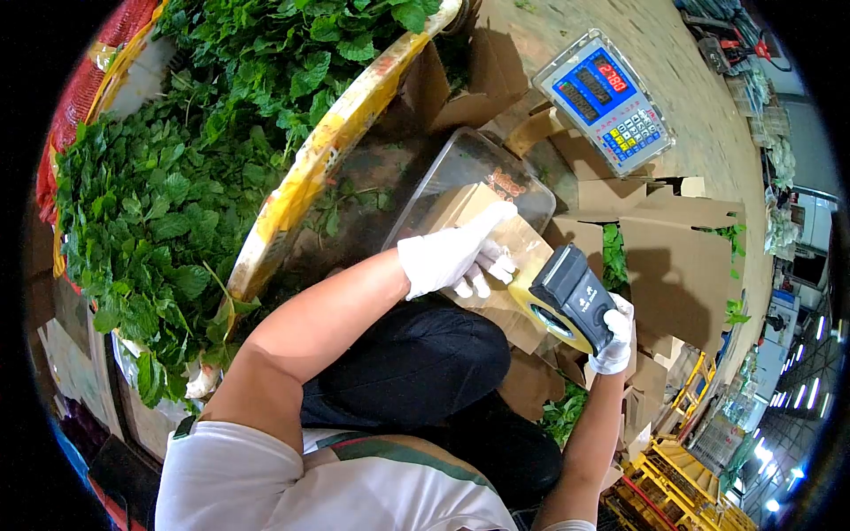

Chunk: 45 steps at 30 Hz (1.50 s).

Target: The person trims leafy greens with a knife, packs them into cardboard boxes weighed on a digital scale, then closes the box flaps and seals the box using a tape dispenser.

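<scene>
My right hand [614, 334], in a white glove, is closed around a black tape dispenser [568, 296] with a wide roll of yellowish packing tape in it. The dispenser is at the near end of a cardboard box [460, 205], and a strip of tape [524, 246] runs along the box top. My left hand [456, 252], also gloved in white, lies over the box beside the tape with its fingers apart. Behind the box is a clear plastic tub [450, 168] with orange lettering. The box's underside is hidden.
Heaped mint leaves [168, 195] fill a large container with a yellow-and-white rim [301, 173] on the left. A digital scale display [606, 102] reads red digits at the upper right. Open cardboard boxes [677, 265] with green leaves stand at right. A yellow metal frame [682, 478] is farther off.
</scene>
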Available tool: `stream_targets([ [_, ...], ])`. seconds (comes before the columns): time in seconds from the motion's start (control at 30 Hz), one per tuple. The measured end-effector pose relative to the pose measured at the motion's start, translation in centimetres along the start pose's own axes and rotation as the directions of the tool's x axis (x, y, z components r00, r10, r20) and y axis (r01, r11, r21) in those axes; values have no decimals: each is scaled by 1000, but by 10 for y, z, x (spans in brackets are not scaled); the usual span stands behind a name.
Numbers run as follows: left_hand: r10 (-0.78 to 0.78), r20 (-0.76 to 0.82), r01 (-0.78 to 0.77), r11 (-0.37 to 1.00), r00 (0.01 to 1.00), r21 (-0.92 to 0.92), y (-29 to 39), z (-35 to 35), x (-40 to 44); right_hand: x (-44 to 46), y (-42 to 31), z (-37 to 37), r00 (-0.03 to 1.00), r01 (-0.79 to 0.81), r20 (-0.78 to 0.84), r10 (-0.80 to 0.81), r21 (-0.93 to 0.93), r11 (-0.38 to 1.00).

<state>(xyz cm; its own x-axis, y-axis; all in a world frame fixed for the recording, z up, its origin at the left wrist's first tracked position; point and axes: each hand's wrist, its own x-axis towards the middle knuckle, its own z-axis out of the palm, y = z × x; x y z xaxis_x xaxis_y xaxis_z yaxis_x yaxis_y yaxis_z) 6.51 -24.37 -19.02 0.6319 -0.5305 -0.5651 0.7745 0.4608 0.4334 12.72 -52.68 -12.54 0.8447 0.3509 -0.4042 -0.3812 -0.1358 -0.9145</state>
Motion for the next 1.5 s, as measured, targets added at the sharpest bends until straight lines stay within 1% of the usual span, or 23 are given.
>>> stream_targets([
  [0.1, 76, -79, -68, 993, 994, 92, 8, 11, -2, -1, -4, 1, 999, -25, 37, 28, -80, 996],
  [0.17, 124, -111, -109, 986, 986, 126, 9, 13, -5, -2, -8, 8, 1000, -18, 17, 19, -64, 998],
  [0.23, 360, -104, -319, 904, 927, 284, 7, 13, -9, -2, -9, 10, 1000, -11, -2, 11, -47, 999],
  [0.27, 359, -105, -318, 904, 927, 286, 7, 13, -9, -2, -10, 8, 1000, -22, 12, 23, -66, 998],
  [0.33, 488, -208, -439, 866, 848, 241, 6, 13, -8, -2, -15, 16, 999, -35, 28, 37, -83, 996],
  [0.43, 526, -229, -433, 828, 819, 356, 7, 0, -7, 0, -21, 22, 985, -60, 152, 80, -133, 989],
  [0.47, 542, -242, -425, 811, 805, 402, 7, -4, -7, 1, -21, 23, 985, -61, 151, 81, -133, 989],
  [0.53, 550, -259, -437, 813, 794, 384, 9, -10, -10, 2, -21, 28, 985, -29, 162, 56, -162, 986],
  [0.6, 627, -266, -468, 747, 733, 472, 8, -20, -10, 3, -23, 33, 981, -22, 185, 59, -198, 980],
  [0.63, 664, -241, -536, 728, 708, 428, 8, -25, -10, 5, -23, 33, 980, -31, 186, 73, -215, 976],
  [0.73, 641, -365, -477, 756, 675, 448, 16, -44, -19, 7, -25, 41, 979, -12, 195, 64, -261, 965],
  [0.77, 672, -403, -483, 733, 621, 478, 17, -54, -23, 7, -27, 41, 981, -8, 183, 59, -265, 964],
  [0.83, 681, -459, -491, 731, 570, 475, 15, -87, -31, 10, -27, 37, 982, 14, 185, 36, -263, 965],
  [0.87, 674, -508, -505, 738, 536, 448, 11, -103, -34, 12, -30, 35, 984, 13, 173, 49, -336, 942],
  [1.0, 563, -542, -374, 824, 624, 427, -1, -114, -33, 14, -31, 36, 982, -26, 164, 93, -374, 927],
  [1.07, 563, -533, -365, 822, 631, 437, -7, -119, -23, 11, -32, 43, 989, -16, 136, 63, -321, 947],
  [1.1, 566, -518, -362, 818, 641, 446, -8, -119, -18, 10, -32, 42, 991, -52, 97, 91, -348, 936],
  [1.2, 532, -492, -271, 818, 689, 507, -18, -126, -2, 9, -30, 40, 990, -45, 107, 89, -361, 931],
  [1.3, 503, -485, -254, 833, 715, 491, -41, -135, 17, 13, -28, 37, 987, -41, 130, 95, -368, 929],
  [1.4, 526, -525, -226, 817, 669, 530, -51, -124, 34, 13, -25, 39, 990, -30, 117, 76, -356, 934],
  [1.43, 498, -526, -147, 808, 689, 571, -54, -116, 36, 13, -25, 40, 993, -23, 100, 60, -334, 942],
  [1.47, 560, -489, -36, 682, 669, 731, -54, -110, 36, 14, -26, 40, 993, -25, 102, 62, -334, 942],
  [1.5, 560, -487, 7, 652, 670, 758, -56, -109, 39, 14, -27, 41, 990, -24, 121, 69, -339, 941],
])
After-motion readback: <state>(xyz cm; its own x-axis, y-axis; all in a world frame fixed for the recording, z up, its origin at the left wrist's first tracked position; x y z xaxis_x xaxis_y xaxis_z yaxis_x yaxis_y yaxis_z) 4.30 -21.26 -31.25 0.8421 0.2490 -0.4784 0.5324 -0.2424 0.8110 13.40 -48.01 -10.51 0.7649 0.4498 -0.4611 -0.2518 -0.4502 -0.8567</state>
